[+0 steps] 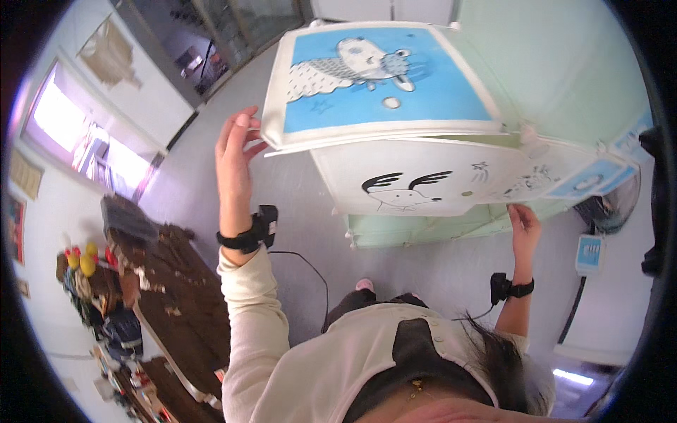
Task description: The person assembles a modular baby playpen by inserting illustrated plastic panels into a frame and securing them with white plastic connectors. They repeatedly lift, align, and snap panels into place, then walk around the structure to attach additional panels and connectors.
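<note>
A pale green plastic-panel cabinet with white-edged doors stands in front of me. Its blue door bears a cartoon woolly animal and stands out from the frame. Below it, a white door shows a drawn deer head. My left hand is at the left corner of the blue door, its fingers curled about the edge. Under the lower edge of the white panels, my right hand has its fingers pinched together at the rim. The fingertips of my right hand are partly hidden by the panel.
A brown-covered long seat with piled items is on the left. A small blue-and-white picture panel rests by the right wall, near a dark plastic bag. A cable hangs from my left wrist device.
</note>
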The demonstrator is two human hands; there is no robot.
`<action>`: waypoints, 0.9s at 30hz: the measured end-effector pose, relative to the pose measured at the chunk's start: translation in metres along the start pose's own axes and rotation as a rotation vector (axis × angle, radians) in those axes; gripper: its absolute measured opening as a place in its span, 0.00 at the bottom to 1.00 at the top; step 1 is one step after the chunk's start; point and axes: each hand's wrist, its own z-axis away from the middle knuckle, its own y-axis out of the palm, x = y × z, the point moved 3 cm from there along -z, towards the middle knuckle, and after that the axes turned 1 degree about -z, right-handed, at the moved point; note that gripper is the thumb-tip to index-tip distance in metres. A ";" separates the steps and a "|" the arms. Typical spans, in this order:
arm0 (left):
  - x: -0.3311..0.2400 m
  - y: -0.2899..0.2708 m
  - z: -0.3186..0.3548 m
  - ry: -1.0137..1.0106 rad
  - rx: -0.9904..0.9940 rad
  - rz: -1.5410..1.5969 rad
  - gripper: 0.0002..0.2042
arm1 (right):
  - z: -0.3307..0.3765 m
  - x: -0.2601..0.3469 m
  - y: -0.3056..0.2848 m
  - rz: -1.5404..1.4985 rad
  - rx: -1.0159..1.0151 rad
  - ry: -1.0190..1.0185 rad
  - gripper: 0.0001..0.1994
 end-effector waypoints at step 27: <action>-0.054 0.013 -0.047 -0.285 0.383 -0.306 0.15 | -0.091 0.179 0.079 0.108 -0.019 -0.326 0.28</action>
